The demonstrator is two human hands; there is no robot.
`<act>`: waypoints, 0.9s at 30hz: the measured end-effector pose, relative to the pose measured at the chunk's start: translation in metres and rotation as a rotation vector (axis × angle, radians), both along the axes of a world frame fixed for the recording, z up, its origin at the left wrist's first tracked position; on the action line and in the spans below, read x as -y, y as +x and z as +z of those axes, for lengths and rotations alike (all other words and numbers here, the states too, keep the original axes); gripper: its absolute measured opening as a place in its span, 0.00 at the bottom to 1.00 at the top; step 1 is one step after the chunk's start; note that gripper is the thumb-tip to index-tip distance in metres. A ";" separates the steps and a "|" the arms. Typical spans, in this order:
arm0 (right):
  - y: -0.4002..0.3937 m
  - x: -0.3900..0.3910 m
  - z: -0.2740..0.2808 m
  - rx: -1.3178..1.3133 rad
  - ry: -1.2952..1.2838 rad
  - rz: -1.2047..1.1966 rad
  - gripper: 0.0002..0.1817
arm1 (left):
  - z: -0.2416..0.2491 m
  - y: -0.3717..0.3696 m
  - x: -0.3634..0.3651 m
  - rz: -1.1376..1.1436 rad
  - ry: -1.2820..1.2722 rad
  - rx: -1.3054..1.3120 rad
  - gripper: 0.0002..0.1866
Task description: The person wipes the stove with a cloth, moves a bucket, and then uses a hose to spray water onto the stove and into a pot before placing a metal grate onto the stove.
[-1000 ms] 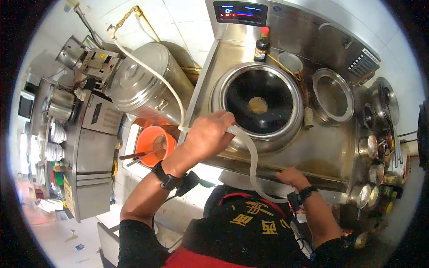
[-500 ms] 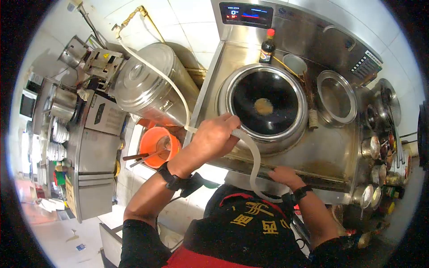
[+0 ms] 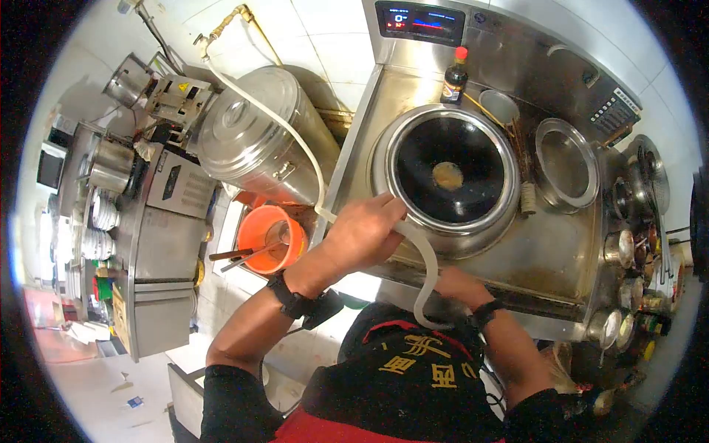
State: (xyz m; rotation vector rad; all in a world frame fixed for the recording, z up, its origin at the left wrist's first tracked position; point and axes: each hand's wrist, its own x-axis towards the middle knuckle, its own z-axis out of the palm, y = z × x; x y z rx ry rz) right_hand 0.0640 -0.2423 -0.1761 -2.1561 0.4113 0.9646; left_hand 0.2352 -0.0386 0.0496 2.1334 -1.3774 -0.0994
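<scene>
My left hand (image 3: 365, 234) is closed around a whitish flexible hose (image 3: 426, 269) just off the near-left rim of the wok (image 3: 450, 177). Below that grip the hose bends down toward my apron. The wok is dark inside, with a small brownish patch at its bottom, and sits in a metal ring on the stove. My right hand (image 3: 459, 288) is low at the stove's front edge, right beside the hanging hose. Its fingertips are hidden behind the hose, so their grip does not show.
A steel stove top (image 3: 539, 255) surrounds the wok, with a red-capped sauce bottle (image 3: 454, 77) and a metal strainer bowl (image 3: 567, 166) on it. Left stand a large lidded steel pot (image 3: 255, 122) and an orange bucket (image 3: 258, 229) holding long-handled tools. Several seasoning containers (image 3: 619, 249) line the right.
My right hand has moved left along the stove's front edge, closer to the hose. The left hand keeps its grip on the hose. The whole view has shifted slightly.
</scene>
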 end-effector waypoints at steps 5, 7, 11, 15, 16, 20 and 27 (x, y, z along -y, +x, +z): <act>-0.071 0.102 0.039 0.300 -0.267 0.052 0.31 | -0.033 -0.008 -0.004 0.087 0.125 -0.077 0.16; -0.095 0.151 0.045 0.145 -0.287 -0.003 0.29 | -0.064 -0.009 -0.005 0.108 0.189 -0.031 0.10; -0.194 0.254 0.007 0.027 -0.489 -0.184 0.16 | -0.112 -0.014 -0.003 0.115 0.536 -0.046 0.09; -0.245 0.274 -0.010 0.320 -0.781 -0.191 0.12 | -0.149 -0.019 0.004 0.149 0.788 -0.112 0.10; -0.248 0.278 -0.011 0.283 -0.796 -0.221 0.12 | -0.155 -0.020 0.005 0.162 0.837 -0.127 0.10; -0.236 0.271 0.002 0.135 -0.819 -0.134 0.14 | -0.190 -0.022 -0.001 0.137 0.723 -0.092 0.11; -0.220 0.273 0.012 -0.001 -0.630 -0.165 0.18 | -0.196 -0.025 -0.006 0.156 0.763 -0.051 0.09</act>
